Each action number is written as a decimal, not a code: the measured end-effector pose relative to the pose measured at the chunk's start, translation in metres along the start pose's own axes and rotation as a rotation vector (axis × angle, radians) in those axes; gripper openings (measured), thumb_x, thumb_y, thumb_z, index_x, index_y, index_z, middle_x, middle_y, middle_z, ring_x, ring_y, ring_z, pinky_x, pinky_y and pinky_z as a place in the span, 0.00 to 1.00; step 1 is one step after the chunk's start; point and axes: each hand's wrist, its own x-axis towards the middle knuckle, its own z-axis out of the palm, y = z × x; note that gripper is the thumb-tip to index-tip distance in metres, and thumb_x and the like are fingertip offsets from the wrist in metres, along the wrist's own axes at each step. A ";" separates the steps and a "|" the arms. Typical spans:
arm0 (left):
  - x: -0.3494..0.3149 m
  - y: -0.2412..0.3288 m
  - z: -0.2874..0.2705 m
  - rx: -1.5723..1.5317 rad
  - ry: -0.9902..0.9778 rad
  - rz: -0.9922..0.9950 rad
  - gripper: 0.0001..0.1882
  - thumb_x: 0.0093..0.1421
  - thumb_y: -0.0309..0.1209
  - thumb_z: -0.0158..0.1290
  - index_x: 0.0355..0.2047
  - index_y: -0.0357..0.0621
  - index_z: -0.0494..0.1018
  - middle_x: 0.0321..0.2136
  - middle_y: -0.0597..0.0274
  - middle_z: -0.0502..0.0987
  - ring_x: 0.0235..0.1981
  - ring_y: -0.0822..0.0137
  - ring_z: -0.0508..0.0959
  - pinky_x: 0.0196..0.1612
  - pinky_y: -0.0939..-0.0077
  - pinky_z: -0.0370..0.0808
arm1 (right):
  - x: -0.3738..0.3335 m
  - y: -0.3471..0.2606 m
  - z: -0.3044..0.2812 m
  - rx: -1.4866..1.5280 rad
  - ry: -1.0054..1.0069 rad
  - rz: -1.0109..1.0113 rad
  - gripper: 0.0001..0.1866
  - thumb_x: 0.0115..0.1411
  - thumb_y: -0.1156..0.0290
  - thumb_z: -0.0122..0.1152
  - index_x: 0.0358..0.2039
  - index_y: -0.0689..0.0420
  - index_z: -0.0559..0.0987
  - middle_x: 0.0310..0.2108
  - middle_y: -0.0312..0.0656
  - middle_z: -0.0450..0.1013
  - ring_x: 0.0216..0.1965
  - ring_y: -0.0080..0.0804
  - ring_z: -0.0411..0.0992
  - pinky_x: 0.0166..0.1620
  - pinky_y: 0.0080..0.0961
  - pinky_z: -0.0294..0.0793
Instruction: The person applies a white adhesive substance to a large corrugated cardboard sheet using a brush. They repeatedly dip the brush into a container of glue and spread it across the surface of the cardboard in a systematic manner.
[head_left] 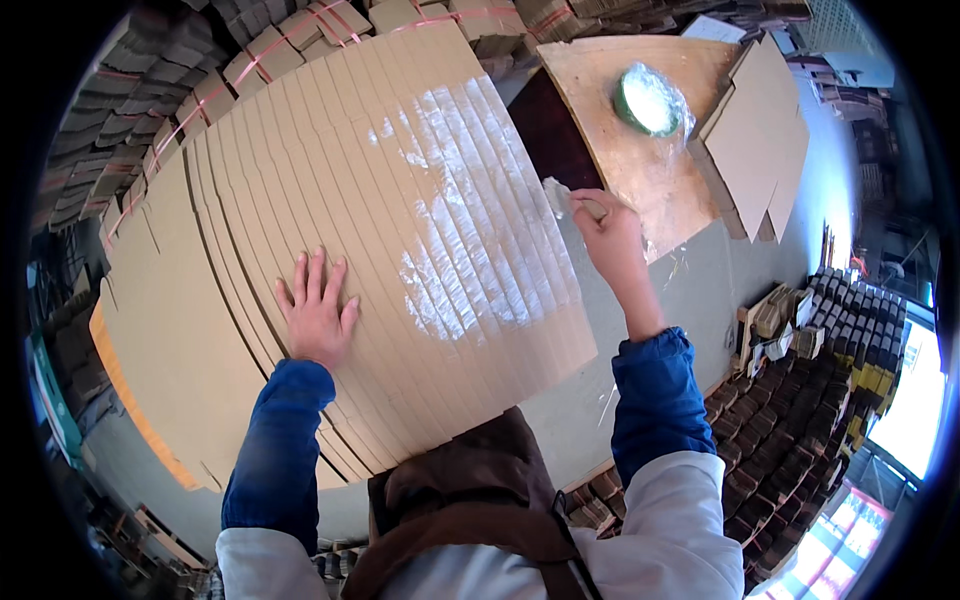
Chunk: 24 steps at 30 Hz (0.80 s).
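Note:
A wide row of overlapping cardboard sheets (370, 380) fans across the work surface in front of me, with only narrow strips of most sheets showing. Shiny white paste (470, 230) is smeared over the strips on the right side. My left hand (318, 310) lies flat on the sheets left of the paste, fingers spread. Just off the right edge of the row, my right hand (608, 230) pinches a small whitish pad (556, 197), its exact kind unclear. Beyond that hand, a green-rimmed bowl (645, 100) wrapped in clear plastic holds something white.
The bowl stands on a wooden board (655, 190), beside stacked cardboard pieces (760, 135). Bundles of cardboard tied with pink strapping (265, 55) line the far side. Many brown cardboard stacks (780, 440) fill the floor at the lower right.

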 end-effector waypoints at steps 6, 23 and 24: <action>0.001 0.000 0.004 0.010 0.029 0.007 0.32 0.64 0.45 0.49 0.68 0.57 0.60 0.72 0.59 0.51 0.73 0.51 0.48 0.68 0.34 0.42 | -0.024 0.028 -0.001 -0.008 0.008 -0.049 0.09 0.55 0.72 0.63 0.36 0.58 0.83 0.36 0.52 0.78 0.33 0.53 0.77 0.38 0.39 0.76; -0.004 -0.005 0.008 0.039 0.079 0.042 0.31 0.66 0.46 0.46 0.68 0.56 0.60 0.71 0.59 0.52 0.73 0.52 0.47 0.68 0.34 0.41 | -0.088 0.031 -0.016 0.157 -0.110 0.058 0.11 0.56 0.72 0.62 0.40 0.57 0.82 0.37 0.51 0.77 0.32 0.52 0.77 0.38 0.37 0.76; -0.002 -0.004 0.009 0.040 0.079 0.047 0.31 0.66 0.46 0.46 0.68 0.56 0.60 0.71 0.60 0.52 0.73 0.52 0.47 0.68 0.34 0.41 | -0.092 0.044 -0.016 0.109 -0.073 0.061 0.11 0.56 0.72 0.62 0.40 0.57 0.82 0.37 0.51 0.77 0.32 0.51 0.77 0.37 0.37 0.76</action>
